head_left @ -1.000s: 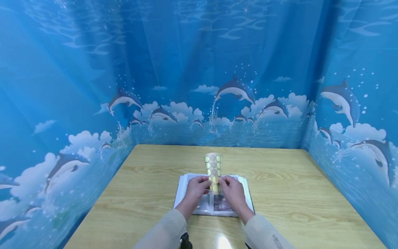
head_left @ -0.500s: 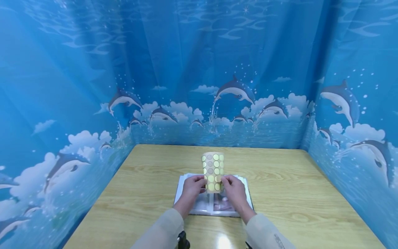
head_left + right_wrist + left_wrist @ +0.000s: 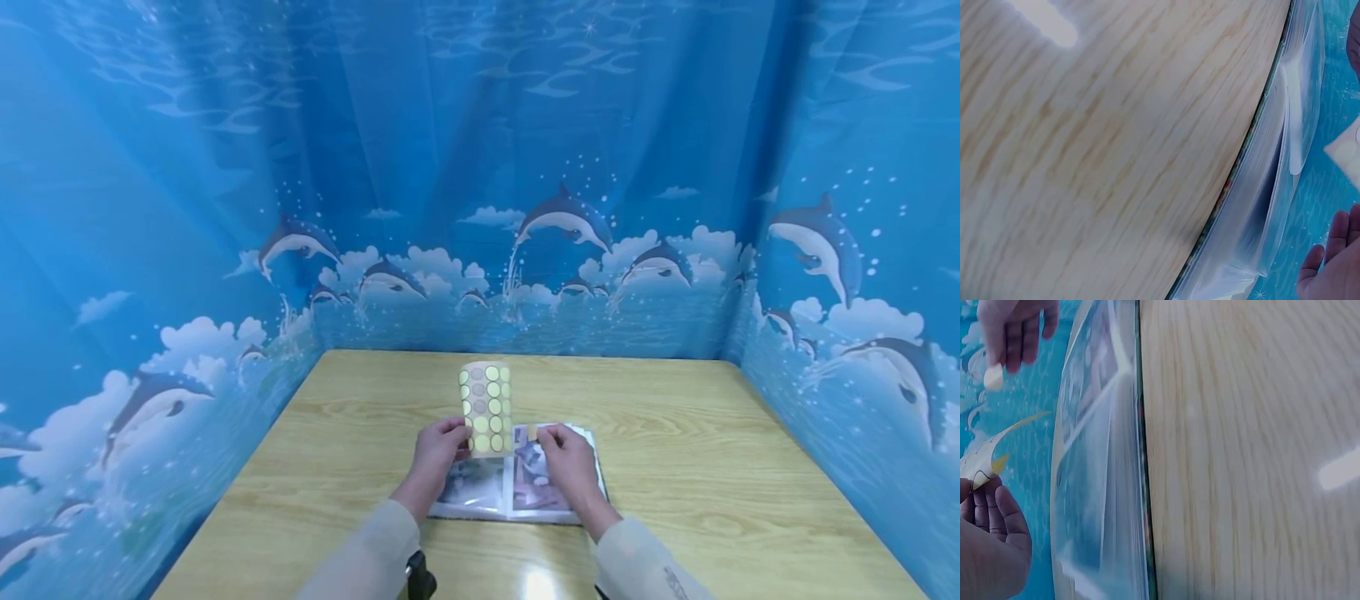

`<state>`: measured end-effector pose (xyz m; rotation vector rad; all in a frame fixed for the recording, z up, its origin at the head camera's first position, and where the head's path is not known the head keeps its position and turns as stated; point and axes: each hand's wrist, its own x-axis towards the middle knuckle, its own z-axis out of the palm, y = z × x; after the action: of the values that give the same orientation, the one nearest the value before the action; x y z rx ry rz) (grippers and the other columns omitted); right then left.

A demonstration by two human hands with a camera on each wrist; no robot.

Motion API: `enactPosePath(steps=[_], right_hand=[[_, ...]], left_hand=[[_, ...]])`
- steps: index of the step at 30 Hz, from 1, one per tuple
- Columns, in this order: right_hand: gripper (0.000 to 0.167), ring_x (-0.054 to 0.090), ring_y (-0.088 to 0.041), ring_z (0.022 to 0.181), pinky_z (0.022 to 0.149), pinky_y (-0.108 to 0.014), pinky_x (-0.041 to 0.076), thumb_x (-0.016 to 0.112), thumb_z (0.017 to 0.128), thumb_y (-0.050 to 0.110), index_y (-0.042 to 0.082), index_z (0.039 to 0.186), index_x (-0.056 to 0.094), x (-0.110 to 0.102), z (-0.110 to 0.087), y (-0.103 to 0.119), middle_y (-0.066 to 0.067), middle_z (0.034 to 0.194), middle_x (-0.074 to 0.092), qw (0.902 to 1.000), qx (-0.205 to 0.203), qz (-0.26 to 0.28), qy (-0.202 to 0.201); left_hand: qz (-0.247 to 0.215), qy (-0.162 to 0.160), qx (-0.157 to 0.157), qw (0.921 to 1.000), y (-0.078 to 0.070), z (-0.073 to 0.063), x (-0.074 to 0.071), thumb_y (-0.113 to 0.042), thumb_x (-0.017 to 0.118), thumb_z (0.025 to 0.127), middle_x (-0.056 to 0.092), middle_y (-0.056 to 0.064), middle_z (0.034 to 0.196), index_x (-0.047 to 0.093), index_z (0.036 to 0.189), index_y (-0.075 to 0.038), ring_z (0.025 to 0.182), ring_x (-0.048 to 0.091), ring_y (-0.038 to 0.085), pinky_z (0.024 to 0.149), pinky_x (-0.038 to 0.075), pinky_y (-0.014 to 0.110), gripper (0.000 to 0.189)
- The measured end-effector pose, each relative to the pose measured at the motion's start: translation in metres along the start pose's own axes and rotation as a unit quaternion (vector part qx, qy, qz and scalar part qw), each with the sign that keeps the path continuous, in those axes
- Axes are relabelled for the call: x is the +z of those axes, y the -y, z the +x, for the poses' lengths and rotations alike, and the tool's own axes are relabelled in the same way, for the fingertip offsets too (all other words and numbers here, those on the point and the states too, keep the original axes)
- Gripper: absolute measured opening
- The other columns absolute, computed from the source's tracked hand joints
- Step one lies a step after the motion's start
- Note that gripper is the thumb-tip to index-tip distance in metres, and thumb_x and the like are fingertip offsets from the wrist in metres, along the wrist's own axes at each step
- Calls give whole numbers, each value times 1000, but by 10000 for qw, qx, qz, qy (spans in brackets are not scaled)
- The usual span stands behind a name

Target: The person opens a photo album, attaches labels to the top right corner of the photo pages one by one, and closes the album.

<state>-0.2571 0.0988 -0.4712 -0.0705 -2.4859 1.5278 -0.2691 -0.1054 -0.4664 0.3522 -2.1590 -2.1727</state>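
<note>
My left hand [image 3: 435, 456] pinches the left edge of a sticker sheet [image 3: 495, 412] and holds it upright above the open photo album [image 3: 512, 487]. Round yellow stickers fill most of the sheet; a few circles in one column show bare backing. To the right, over the album's right page, my right hand [image 3: 567, 462] pinches one small round sticker [image 3: 994, 377] between thumb and fingertip, apart from the sheet. Clear pockets on the album pages hold pictures, and the sheet and hands cover their upper parts. In the left wrist view the sheet [image 3: 982, 456] curls at its end.
A wooden table [image 3: 675, 450] carries the album near its front middle. Blue curtains [image 3: 450, 125] printed with dolphins enclose the table at the back and both sides. Light glares off the tabletop in front of the album.
The sheet went from curled to flatter, then moved left with my left hand. A sticker has come off it and is in my right hand, which stays over the right page.
</note>
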Motion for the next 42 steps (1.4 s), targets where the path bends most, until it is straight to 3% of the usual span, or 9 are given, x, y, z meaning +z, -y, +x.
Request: enactPosePath(steps=[7, 16, 24, 32, 37, 42], right_hand=[[18, 59, -16, 83, 77, -36, 51, 61, 97, 25, 12, 93, 73, -2, 0, -3, -1, 92, 69, 9999, 158, -5, 36], [18, 61, -18, 84, 78, -36, 52, 62, 98, 20, 6, 95, 73, -6, -2, -5, -5, 92, 71, 9999, 58, 155, -31], [19, 60, -17, 83, 77, -35, 52, 61, 98, 18, 3, 98, 73, -11, -1, -9, -5, 93, 72, 9999, 23, 107, -84], [18, 61, -19, 85, 78, -37, 52, 62, 97, 16, 3, 96, 73, -12, 0, -12, -6, 93, 72, 9998, -27, 115, -143], [19, 62, -20, 88, 81, -39, 53, 61, 97, 16, 2, 99, 73, -12, 0, -14, -7, 95, 72, 9998, 13, 91, -160], [18, 63, -21, 90, 83, -39, 53, 62, 97, 17, 4, 97, 74, -13, 1, -16, -7, 96, 72, 9998, 34, 89, -200]], left_hand=[[-22, -393, -54, 9992, 1, 12, -25, -4, 64, 89, 68, 13, 94, 65, 116, 8, 77, 63, 18, 72, 58, 30, 30], [121, -703, 32, 9975, 1, 19, -63, -7, 61, 91, 68, 9, 90, 64, 118, 9, 71, 59, 14, 68, 53, 30, 31], [250, -948, -78, 9952, 3, 24, -94, -8, 58, 94, 66, 23, 112, 60, 125, 9, 77, 61, 13, 69, 53, 24, 35], [589, -1098, -178, 9920, 6, 25, -111, -12, 56, 97, 57, 27, 130, 56, 131, 8, 87, 60, 16, 72, 52, 23, 39], [879, -1218, -165, 9885, 7, 24, -115, -13, 54, 98, 54, 29, 132, 53, 133, 7, 104, 58, 30, 87, 53, 38, 41], [1252, -1366, -216, 9825, 6, 21, -114, -15, 53, 98, 48, 29, 138, 47, 139, 5, 125, 47, 42, 107, 40, 52, 46]])
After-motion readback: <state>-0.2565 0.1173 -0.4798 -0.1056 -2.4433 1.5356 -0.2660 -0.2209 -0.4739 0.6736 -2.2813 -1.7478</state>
